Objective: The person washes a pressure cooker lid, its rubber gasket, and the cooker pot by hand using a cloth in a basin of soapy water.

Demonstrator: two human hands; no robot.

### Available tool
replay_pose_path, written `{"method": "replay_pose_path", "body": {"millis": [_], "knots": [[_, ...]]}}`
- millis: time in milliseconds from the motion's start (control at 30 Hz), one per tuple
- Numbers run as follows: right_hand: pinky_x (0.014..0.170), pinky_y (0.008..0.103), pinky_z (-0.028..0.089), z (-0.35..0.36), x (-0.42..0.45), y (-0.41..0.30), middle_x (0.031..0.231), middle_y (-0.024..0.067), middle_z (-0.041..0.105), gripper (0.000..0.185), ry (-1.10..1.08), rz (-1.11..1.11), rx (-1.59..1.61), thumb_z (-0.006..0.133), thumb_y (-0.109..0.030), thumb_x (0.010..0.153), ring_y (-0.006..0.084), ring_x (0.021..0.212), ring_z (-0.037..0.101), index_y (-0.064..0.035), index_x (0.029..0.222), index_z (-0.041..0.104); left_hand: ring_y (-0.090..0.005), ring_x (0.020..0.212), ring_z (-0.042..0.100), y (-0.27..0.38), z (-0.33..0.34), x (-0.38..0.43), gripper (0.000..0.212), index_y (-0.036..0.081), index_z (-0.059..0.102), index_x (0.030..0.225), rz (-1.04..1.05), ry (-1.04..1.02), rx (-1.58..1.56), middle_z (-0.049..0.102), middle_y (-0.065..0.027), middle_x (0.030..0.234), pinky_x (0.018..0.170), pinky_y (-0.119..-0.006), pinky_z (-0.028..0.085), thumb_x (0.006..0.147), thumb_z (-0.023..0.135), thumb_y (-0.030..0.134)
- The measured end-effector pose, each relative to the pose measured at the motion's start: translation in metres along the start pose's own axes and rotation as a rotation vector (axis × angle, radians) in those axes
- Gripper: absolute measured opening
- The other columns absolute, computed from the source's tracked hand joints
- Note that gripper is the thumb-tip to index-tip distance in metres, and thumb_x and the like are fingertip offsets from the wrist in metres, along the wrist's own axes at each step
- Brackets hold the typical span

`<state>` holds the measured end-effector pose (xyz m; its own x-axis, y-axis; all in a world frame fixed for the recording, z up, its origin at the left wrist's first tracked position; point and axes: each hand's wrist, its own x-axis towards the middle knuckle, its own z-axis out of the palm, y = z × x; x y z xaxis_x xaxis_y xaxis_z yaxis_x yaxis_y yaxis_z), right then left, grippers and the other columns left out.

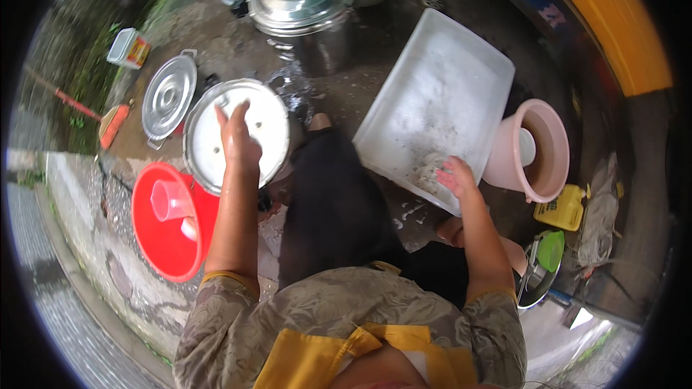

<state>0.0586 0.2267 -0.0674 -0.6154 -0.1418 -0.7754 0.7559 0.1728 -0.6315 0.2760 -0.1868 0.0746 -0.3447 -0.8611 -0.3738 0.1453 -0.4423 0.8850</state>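
My left hand [238, 135], wet and with fingers spread, is over a round metal-rimmed vessel [278, 119]. The vessel shows a smooth white surface with a few dark spots; whether this is liquid or a solid face I cannot tell. On my other side, my right hand [457, 177] is at the near end of a large white rectangular tray [432, 75], palm turned inward and fingers apart. Beside its fingertips lies a small pale clump [430, 170], blurred, with dark specks scattered beyond it across the tray bottom. Neither hand grips anything.
A red bucket [143, 227] holds a pink plastic jug [170, 200]. A metal lid [170, 97] leans at left, near a broom [113, 124]. A lidded steel pot [303, 0] stands ahead. Right are a pink bucket [562, 140] and yellow jug [562, 210].
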Motion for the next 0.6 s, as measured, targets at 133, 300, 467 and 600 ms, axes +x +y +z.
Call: {"method": "replay_pose_path", "body": {"millis": [133, 300, 467, 600], "knots": [[0.074, 0.0421, 0.05, -0.016, 0.057, 0.02, 0.121, 0.0126, 0.042, 0.049, 0.058, 0.13, 0.105, 0.051, -0.027, 0.087, 0.031, 0.091, 0.056, -0.0089, 0.128, 0.033, -0.0297, 0.136, -0.007, 0.01, 0.155, -0.033, 0.089, 0.019, 0.002, 0.143, -0.132, -0.405, -0.044, 0.005, -0.01, 0.149, 0.102, -0.057, -0.004, 0.076, 0.061, 0.026], [0.075, 0.0448, 0.049, -0.01, 0.112, -0.014, 0.125, 0.0133, 0.044, 0.047, 0.028, -0.062, -0.492, 0.05, -0.026, 0.085, 0.0328, 0.099, 0.054, -0.007, 0.126, 0.038, -0.0286, 0.136, -0.007, -0.068, 0.239, -0.054, 0.089, 0.018, 0.007, 0.143, -0.301, -0.6, 0.094, 0.006, -0.0104, 0.148, 0.104, -0.051, -0.003, 0.074, 0.062, 0.02], [0.089, 0.0515, 0.038, -0.077, 0.2, -0.016, 0.127, 0.0163, 0.046, 0.047, 0.273, -0.284, -1.175, 0.051, -0.027, 0.082, 0.0331, 0.113, 0.047, -0.0059, 0.123, 0.046, -0.0281, 0.133, 0.013, -0.115, 0.258, -0.038, 0.075, 0.011, 0.017, 0.142, -0.71, -0.606, 0.342, 0.016, -0.0102, 0.146, 0.107, -0.04, 0.008, 0.079, 0.056, 0.019], [0.101, 0.0481, 0.026, -0.027, 0.241, -0.007, 0.125, 0.0148, 0.049, 0.045, 0.581, -0.005, -1.258, 0.049, -0.026, 0.081, 0.0275, 0.118, 0.042, -0.0053, 0.121, 0.048, -0.0224, 0.126, 0.029, -0.115, 0.267, -0.033, 0.066, 0.004, 0.025, 0.138, -0.494, -0.789, 0.099, 0.028, -0.0144, 0.139, 0.104, -0.037, 0.021, 0.081, 0.056, 0.015]]}}
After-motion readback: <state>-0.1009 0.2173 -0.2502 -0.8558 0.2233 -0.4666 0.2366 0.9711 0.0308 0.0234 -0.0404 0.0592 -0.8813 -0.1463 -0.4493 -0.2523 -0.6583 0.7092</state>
